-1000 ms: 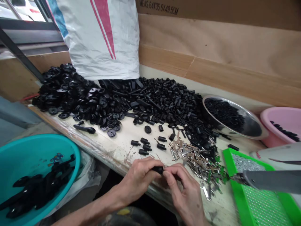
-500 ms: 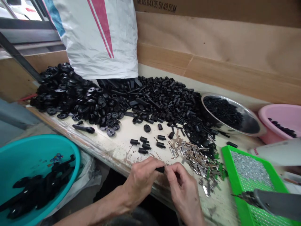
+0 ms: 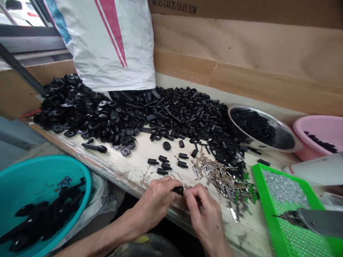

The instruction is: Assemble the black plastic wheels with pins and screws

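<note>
The black plastic cylinder [image 3: 178, 190] lies in the left hand [image 3: 158, 198], clamped between thumb and fingers, over the bench's near edge, its long axis running roughly from 9 to 3 o'clock. The right hand's [image 3: 206, 214] thumb and forefinger meet right at its 3 o'clock end, though whether they pinch a small part there I cannot tell. From it, a group of tipped black cylinders [image 3: 165, 166] sits toward 11 o'clock, and the metal strips [image 3: 222, 178] between 2 and 3.

Two hands [image 3: 158, 198], one held black piece [image 3: 179, 190], six tipped black cylinders [image 3: 165, 166] laid apart, two tubs [image 3: 302, 132], one steel bowl [image 3: 288, 141], one green tray [image 3: 263, 201], one white sack [image 3: 136, 50].
</note>
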